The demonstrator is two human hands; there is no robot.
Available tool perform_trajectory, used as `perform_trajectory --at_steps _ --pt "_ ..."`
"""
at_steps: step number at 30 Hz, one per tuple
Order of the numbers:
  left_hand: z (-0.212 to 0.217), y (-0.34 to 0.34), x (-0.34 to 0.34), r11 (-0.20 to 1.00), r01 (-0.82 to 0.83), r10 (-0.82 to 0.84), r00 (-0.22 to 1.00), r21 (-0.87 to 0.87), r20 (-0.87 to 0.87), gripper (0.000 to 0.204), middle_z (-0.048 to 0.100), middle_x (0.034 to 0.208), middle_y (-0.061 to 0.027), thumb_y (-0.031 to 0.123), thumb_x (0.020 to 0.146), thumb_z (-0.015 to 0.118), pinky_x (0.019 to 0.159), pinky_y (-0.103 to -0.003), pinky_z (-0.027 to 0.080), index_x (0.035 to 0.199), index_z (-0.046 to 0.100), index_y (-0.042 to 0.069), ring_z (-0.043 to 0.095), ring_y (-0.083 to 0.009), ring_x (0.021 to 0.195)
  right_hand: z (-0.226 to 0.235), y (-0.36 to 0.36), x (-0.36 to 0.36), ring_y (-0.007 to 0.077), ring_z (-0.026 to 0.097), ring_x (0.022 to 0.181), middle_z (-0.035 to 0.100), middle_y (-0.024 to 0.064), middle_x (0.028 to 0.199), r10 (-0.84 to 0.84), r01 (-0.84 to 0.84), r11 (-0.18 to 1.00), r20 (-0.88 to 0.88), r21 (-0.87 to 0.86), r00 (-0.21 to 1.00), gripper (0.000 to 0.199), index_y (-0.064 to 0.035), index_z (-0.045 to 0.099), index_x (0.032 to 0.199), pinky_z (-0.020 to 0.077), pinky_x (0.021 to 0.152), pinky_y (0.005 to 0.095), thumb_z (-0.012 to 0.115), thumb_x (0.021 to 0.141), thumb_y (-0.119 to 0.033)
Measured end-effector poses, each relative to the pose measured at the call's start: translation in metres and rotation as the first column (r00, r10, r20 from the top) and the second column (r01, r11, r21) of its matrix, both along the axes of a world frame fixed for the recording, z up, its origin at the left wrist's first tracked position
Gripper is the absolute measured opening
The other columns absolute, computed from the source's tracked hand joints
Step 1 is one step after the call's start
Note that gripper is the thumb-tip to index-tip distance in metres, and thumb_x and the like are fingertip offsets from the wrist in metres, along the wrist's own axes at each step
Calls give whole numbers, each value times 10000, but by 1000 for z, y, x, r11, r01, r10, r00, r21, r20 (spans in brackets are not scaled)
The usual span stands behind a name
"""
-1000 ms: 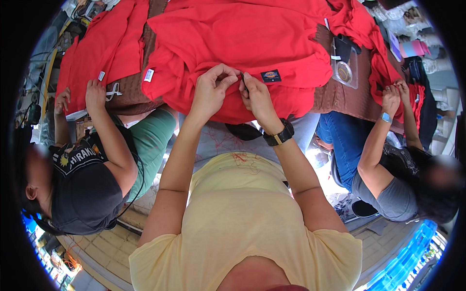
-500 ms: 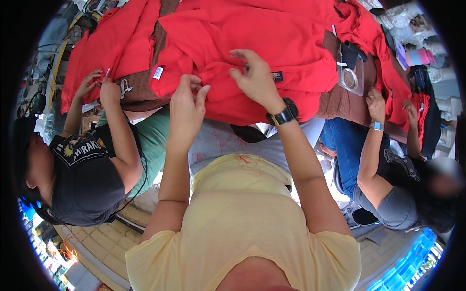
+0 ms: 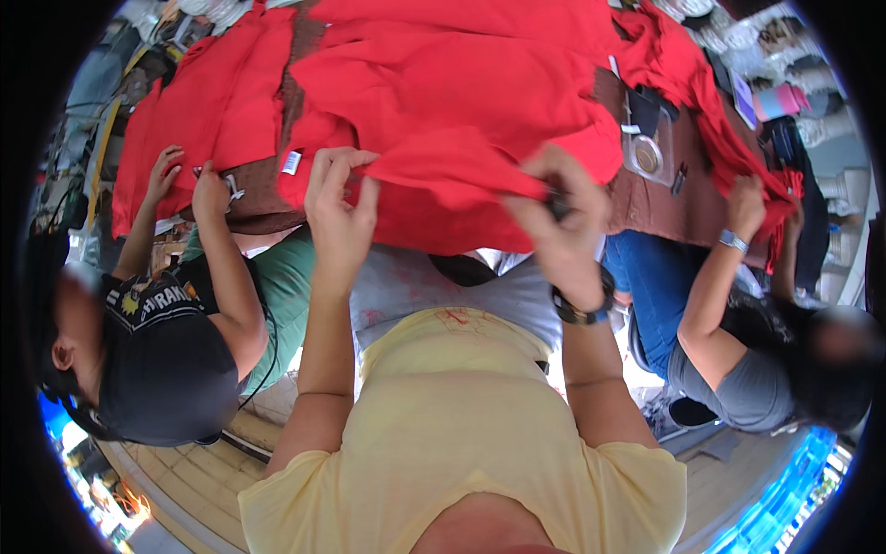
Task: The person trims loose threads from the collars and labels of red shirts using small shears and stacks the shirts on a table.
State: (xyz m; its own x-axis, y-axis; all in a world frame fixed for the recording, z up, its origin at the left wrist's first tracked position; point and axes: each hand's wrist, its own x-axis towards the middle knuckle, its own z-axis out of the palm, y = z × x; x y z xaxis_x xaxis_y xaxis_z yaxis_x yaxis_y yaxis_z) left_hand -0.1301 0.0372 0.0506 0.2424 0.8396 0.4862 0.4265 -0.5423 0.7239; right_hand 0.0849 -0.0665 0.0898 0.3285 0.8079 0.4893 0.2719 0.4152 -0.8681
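The red garment (image 3: 461,120) lies spread over the brown table (image 3: 660,198) across the top of the view, from about ten o'clock round to two o'clock, its near hem hanging toward the person at the table's front edge. The left hand (image 3: 340,208) now sits at about eleven o'clock from the picture's centre, fingers (image 3: 325,175) curled over a fold of the red cloth and pinching it, just beside a small white label (image 3: 292,162); half a second ago it was closer in to the right hand, and a second ago the two hands met almost touching at the middle of the hem. The right hand (image 3: 561,217), with a dark watch (image 3: 583,309) on its wrist, has swung out to about one o'clock and grips a pulled-up ridge of the same cloth, so the hands are now well apart and the fabric runs taut between them in a long crease. A co-worker in a black cap (image 3: 166,369) at nine o'clock has both hands on another red garment (image 3: 198,102) at the table's left end, much as before, though those hands have shifted slightly nearer together. A second co-worker at three o'clock, with a bracelet (image 3: 734,241), holds up red cloth (image 3: 738,152) at the table's right edge. A clear pouch with a round disc (image 3: 643,148) rests on the table near two o'clock, unmoved.
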Motion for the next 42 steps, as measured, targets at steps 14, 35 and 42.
perform_trajectory --at_steps 14,35,42 --pt "-26 50 -18 991 -19 55 959 132 -277 470 504 1296 -167 -70 752 657 1068 -467 384 1195 603 77 467 -377 1239 -6 -9 49 226 652 824 623 90 1047 -348 405 875 238 -266 907 423 -44 624 1194 524 701 368 726 784 -11" --pt "64 43 5 964 256 -266 918 73 295 109 631 848 -24 82 982 631 783 -229 454 969 637 -27 562 -83 824 94 49 79 42 542 727 655 -22 778 -435 344 896 393 282 810 202 -26 730 953 445 656 222 770 913 -220" --pt "23 24 42 960 109 -37 962 259 -269 165 634 1024 -129 75 917 688 801 -317 511 1067 657 11 609 -243 896 7 58 113 269 651 741 688 159 872 -452 517 854 574 56 683 274 -4 698 956 506 688 361 804 814 -213"
